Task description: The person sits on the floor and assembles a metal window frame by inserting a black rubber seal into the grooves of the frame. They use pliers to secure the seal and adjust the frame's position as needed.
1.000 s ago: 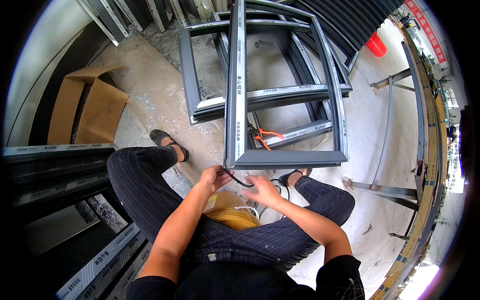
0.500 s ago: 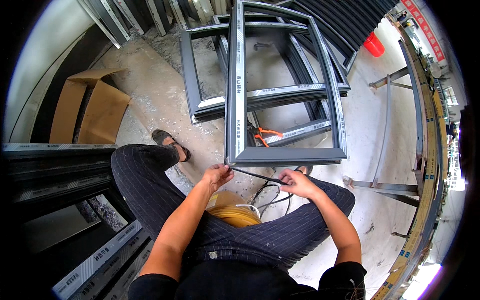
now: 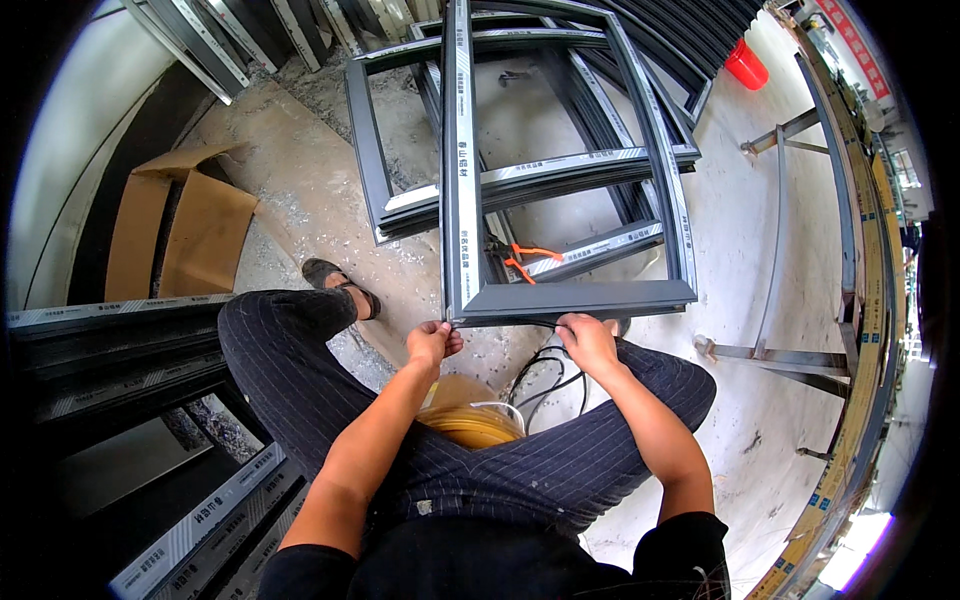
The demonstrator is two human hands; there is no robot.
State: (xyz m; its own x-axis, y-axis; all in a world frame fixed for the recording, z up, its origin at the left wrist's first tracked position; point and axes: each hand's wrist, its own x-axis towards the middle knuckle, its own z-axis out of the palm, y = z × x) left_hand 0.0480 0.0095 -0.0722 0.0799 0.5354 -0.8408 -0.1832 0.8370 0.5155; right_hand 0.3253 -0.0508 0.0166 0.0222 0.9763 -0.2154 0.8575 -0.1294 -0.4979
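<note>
A grey window frame (image 3: 590, 297) lies on top of other frames in front of me, its near rail facing my knees. At that rail's left corner, my left hand (image 3: 432, 342) pinches the end of a thin black rubber strip (image 3: 515, 322) against the edge. My right hand (image 3: 587, 341) grips the strip farther right, close under the same rail. Between the hands the strip runs along the underside of the rail. Its slack falls in loops to the floor beside a yellow bucket (image 3: 468, 428) between my legs. The fingertips are partly hidden.
Orange-handled pliers (image 3: 528, 262) rest inside the frame opening. An open cardboard box (image 3: 207, 232) stands at the left, above stacked dark profiles (image 3: 130, 345). A metal stand (image 3: 775, 355) is on the right, and a red bucket (image 3: 746, 66) is at the far right.
My right hand has risen to the near rail, bringing the strip up from a slanting stretch to lie along the edge. My left hand stays at the corner. The view has shifted slightly.
</note>
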